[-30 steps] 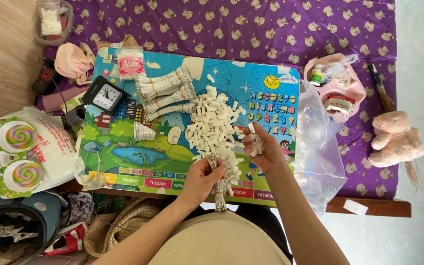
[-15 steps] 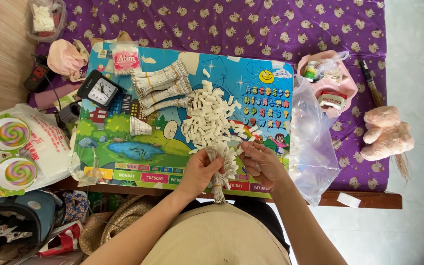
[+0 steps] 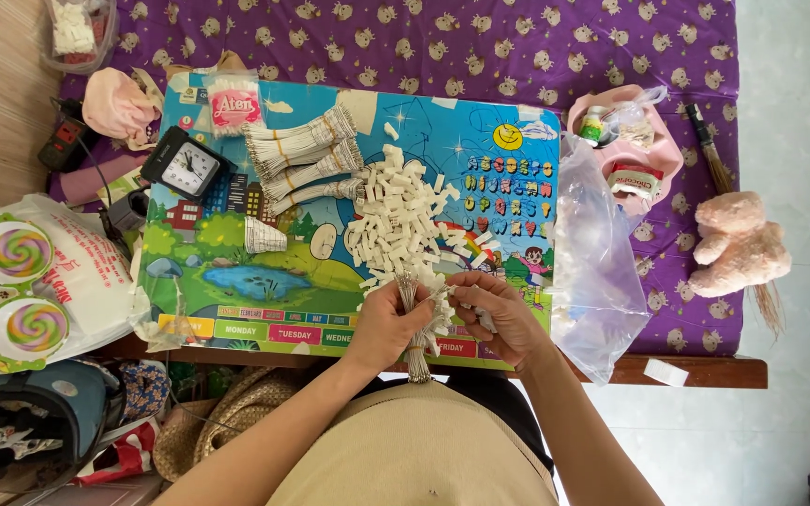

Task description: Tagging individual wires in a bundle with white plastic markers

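Head view: left hand (image 3: 388, 326) clenches a bundle of thin white-tagged wires (image 3: 416, 323); right hand (image 3: 499, 314) pinches one tag, seemingly gathering; next, another from the white pile (image 3: 396, 220).

White tags (image 3: 396, 220); purple cloth (image 3: 517, 47); pink plush (image 3: 738, 245)

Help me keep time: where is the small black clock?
In the head view, the black clock sits at the colourful mat's upper left corner, left of the tied bundles.
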